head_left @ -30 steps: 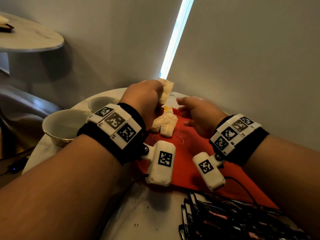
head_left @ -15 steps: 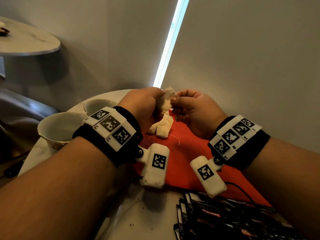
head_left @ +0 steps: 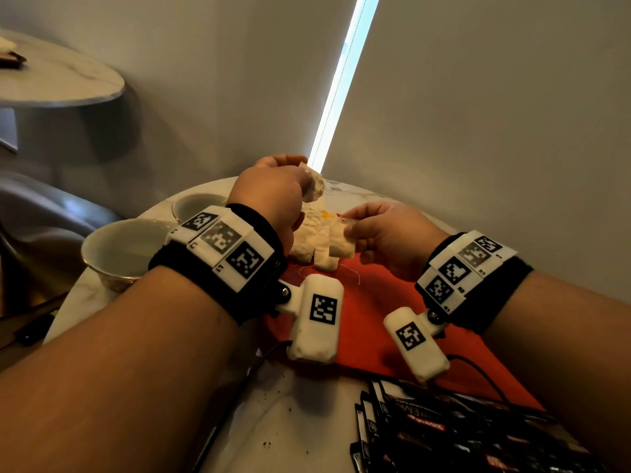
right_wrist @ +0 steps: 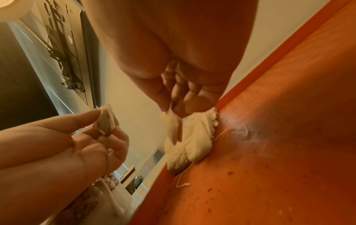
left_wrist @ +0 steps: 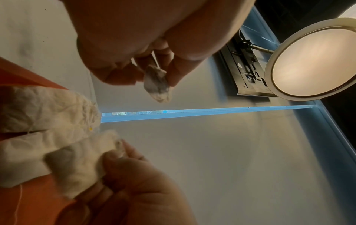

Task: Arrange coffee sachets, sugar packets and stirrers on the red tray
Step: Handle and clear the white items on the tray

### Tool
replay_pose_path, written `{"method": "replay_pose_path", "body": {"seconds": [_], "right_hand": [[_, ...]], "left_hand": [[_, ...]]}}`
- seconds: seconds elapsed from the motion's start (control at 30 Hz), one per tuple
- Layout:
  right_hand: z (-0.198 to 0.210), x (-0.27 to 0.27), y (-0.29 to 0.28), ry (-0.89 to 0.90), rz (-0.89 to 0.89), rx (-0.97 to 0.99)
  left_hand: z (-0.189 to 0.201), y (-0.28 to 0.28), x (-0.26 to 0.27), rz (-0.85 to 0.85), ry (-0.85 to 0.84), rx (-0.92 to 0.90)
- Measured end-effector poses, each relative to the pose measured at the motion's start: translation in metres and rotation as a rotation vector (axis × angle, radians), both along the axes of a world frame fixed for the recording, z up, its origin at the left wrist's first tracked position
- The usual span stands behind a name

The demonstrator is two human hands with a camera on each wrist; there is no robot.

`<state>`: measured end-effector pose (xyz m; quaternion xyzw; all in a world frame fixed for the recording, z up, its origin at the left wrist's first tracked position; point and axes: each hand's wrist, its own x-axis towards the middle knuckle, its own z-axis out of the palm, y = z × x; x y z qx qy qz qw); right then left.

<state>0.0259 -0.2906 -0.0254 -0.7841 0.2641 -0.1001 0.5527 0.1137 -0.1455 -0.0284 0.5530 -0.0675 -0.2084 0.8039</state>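
Red tray (head_left: 372, 322) — pale sachets (head_left: 316, 245) piled on it, hands pinching two

- tray (head_left: 368, 322): red-orange, dark specks
- sachets on tray (head_left: 316, 240): cream-white, one yellow spot
- packets (head_left: 444, 435): black, red print
- wristbands (head_left: 222, 264): black, white blocks with black-white square codes
- table (head_left: 290, 414): white marble

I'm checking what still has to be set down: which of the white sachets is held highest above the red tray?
The crumpled white sachet pinched in the left hand; the right hand's sachet hangs low beside those lying on the tray.
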Motion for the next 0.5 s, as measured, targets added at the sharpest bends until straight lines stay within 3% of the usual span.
{"method": "replay_pose_path", "body": {"seconds": [0.13, 0.27, 0.5], "right_hand": [[-0.005, 0.005, 0.000, 0.121, 0.038, -0.030], [-0.013, 0.010, -0.001, 0.222, 0.053, -0.026], [-0.016, 0.022, -0.002, 0.251, 0.013, -0.010]], "left_hand": [[0.000, 0.002, 0.001, 0.048, -0.056, 0.015], [0.002, 0.003, 0.000, 0.019, 0.003, -0.030], [0.005, 0.005, -0.003, -0.039, 0.064, -0.084]]}}
